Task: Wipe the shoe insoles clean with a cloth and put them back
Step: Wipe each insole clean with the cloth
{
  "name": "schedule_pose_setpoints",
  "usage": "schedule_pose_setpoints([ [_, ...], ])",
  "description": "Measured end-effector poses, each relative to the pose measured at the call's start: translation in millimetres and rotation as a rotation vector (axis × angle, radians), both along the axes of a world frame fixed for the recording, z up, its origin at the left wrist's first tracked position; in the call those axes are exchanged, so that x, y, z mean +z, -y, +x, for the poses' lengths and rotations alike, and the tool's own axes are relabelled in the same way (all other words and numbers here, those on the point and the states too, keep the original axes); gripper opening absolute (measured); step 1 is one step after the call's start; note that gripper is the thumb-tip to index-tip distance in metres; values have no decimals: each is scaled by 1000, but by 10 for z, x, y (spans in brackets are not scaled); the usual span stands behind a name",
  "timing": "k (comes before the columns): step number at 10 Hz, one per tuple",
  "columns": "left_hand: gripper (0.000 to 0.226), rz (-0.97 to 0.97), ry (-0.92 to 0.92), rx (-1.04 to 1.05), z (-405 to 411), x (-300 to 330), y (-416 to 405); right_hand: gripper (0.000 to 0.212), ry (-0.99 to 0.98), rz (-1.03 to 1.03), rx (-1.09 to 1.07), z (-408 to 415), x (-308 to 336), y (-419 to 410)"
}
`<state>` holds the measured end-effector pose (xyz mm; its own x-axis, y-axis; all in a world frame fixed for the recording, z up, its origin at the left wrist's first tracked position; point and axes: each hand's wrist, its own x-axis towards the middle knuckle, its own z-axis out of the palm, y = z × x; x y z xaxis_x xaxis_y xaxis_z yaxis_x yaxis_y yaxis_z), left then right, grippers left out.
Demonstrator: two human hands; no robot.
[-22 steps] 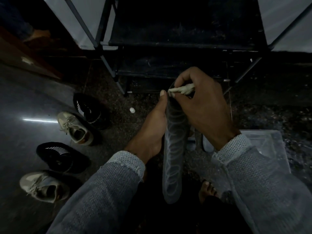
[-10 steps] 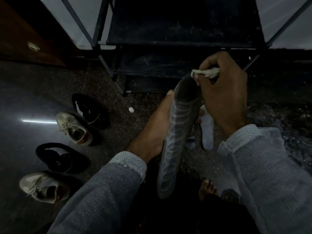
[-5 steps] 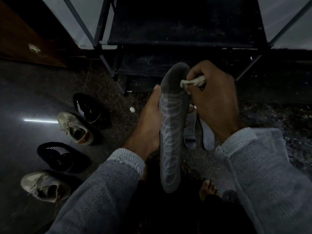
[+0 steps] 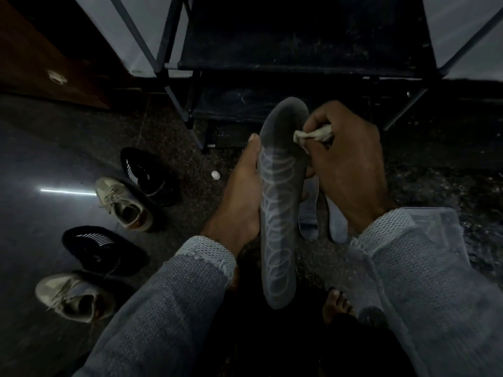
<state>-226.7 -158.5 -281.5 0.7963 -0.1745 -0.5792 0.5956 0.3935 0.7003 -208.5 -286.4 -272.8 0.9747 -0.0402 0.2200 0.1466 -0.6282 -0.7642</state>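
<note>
Since half a second ago, little shifts: my left hand still grips the upright insole; my right hand pinches the cloth against its upper edge, above the floor.

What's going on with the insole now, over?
Left hand holds patterned insole upright. Right hand pinches cloth against its top. Two more insoles on floor behind. Nothing blocking.
</note>
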Motion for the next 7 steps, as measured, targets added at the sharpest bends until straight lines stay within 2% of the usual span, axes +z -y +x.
schedule_pose_setpoints([
  [1,45,44,-41,13,-30,-13,-60,12,-15,-23,72,-26,9,-60],
  [2,41,39,38,6,-50,-59,-107,14,-47,-34,183,-65,6,-166],
  [4,50,-26,-49,28,26,25,-35,12,-12,-28,23,-13,1,-42],
  [7,61,-195,-57,69,18,-37,-114,13,-44,-35,114,-17,8,-71],
])
